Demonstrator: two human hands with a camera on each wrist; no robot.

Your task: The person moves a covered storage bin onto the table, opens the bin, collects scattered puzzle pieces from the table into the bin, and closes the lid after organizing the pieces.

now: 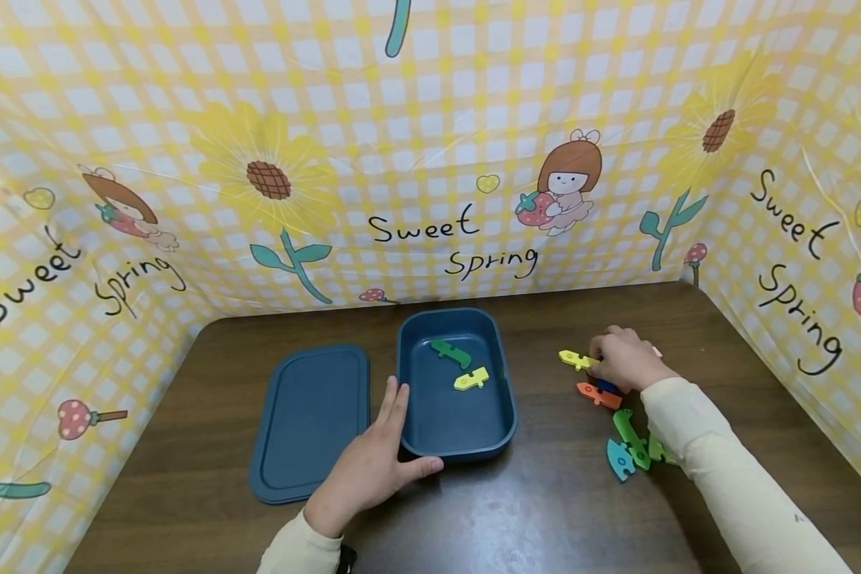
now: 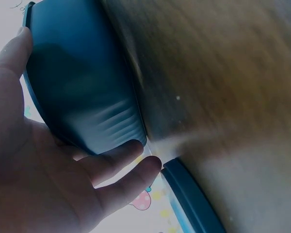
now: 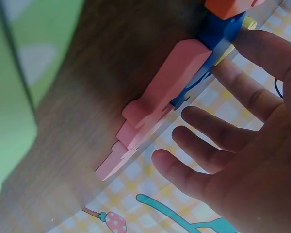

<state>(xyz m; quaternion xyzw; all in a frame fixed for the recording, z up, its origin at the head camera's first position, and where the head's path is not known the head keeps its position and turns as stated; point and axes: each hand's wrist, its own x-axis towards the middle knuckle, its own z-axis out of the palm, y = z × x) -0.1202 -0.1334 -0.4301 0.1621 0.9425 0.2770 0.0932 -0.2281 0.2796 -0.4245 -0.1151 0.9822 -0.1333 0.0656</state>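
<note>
A dark blue box (image 1: 459, 434) holds a green piece (image 1: 450, 352) and a pale yellow piece (image 1: 471, 379), both flat and notched. My left hand (image 1: 373, 470) rests along the box's left wall with fingers straight, its thumb by the near rim. On the right, my right hand (image 1: 627, 359) pinches one end of a yellow notched piece (image 1: 576, 359) between thumb and index finger; its other fingers stay spread. Right below lie a blue piece (image 1: 607, 386) and an orange piece (image 1: 599, 395). A pink piece (image 3: 160, 92) lies beside the blue one in the right wrist view.
A matching blue lid (image 1: 312, 422) lies flat to the box's left. Nearer me on the right are a long green piece (image 1: 632, 440), a cyan piece (image 1: 620, 460) and a light green piece (image 1: 660, 451). Checked cloth (image 1: 430, 159) surrounds the brown table (image 1: 531, 510) on three sides.
</note>
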